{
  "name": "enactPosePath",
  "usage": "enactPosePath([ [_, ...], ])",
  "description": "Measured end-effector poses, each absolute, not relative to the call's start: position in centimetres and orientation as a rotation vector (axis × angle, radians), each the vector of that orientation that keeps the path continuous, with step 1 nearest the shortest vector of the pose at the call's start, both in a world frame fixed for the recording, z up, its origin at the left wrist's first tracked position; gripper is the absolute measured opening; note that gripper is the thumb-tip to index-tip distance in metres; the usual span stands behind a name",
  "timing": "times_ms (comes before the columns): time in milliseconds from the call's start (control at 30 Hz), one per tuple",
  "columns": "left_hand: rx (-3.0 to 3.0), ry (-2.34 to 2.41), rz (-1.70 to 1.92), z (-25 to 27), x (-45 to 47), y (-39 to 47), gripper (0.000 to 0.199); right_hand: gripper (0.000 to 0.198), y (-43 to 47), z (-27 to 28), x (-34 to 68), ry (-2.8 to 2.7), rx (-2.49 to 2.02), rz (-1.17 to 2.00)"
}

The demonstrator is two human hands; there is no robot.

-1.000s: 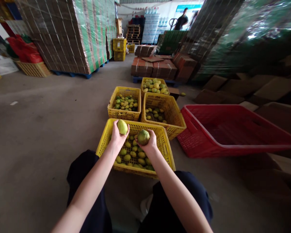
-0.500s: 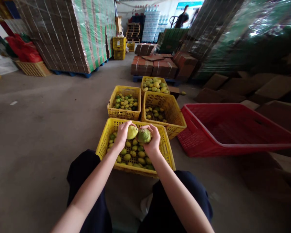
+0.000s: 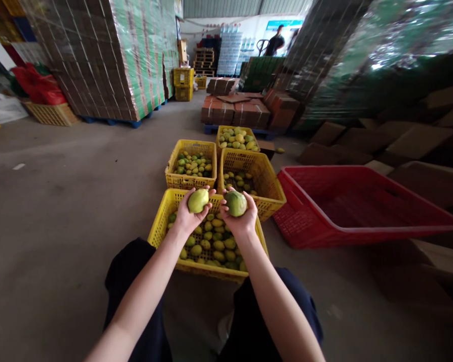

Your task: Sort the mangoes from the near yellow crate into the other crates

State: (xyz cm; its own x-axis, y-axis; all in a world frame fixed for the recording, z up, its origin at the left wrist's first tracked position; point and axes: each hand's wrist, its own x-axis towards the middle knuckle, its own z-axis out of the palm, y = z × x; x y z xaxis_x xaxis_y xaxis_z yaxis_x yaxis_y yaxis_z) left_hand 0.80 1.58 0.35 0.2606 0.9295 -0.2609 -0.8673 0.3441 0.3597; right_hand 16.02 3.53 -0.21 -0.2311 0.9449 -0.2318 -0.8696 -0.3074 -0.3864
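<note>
My left hand [image 3: 186, 217] holds a yellow-green mango [image 3: 198, 200] palm up. My right hand [image 3: 242, 221] cups a darker green mango [image 3: 236, 203] beside it. Both hands hover over the far rim of the nearest yellow crate [image 3: 159, 226], which lies between my knees and holds several green and yellow mangoes [image 3: 215, 244]. Just beyond stand a yellow crate on the left [image 3: 191, 181] with several mangoes and a yellow crate on the right [image 3: 269, 182] with a few at its bottom.
A third far yellow crate [image 3: 236, 138] is heaped with mangoes. A large red crate [image 3: 362, 211] lies tilted to the right, with cardboard sheets [image 3: 411, 146] behind it. Wrapped pallets of flat boxes [image 3: 109, 55] rise on the left. A person [image 3: 275, 42] stands far back.
Both hands turned from knuckles-up to palm-up, showing the two mangoes side by side. The view shifted slightly so the crates sit a little lower.
</note>
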Motion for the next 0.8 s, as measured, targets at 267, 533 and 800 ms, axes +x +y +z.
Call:
enactPosePath([
  [267, -0.113, 0.360, 1.504, -1.0, 3.1, 2.5, 0.031, 0.022, 4.2, -0.8, 13.5, -0.012, -0.401, 1.729],
  [533, -0.221, 0.343, 1.548, -1.7, 2.4, 3.2, 0.031, 0.022, 4.9, -2.3, 13.9, -0.093, -0.388, 1.754],
  [800, -0.011, 0.391, 1.469, -1.6, 2.2, 2.5, 0.040, 0.025, 4.0, -2.5, 15.0, -0.092, -0.489, 1.732],
])
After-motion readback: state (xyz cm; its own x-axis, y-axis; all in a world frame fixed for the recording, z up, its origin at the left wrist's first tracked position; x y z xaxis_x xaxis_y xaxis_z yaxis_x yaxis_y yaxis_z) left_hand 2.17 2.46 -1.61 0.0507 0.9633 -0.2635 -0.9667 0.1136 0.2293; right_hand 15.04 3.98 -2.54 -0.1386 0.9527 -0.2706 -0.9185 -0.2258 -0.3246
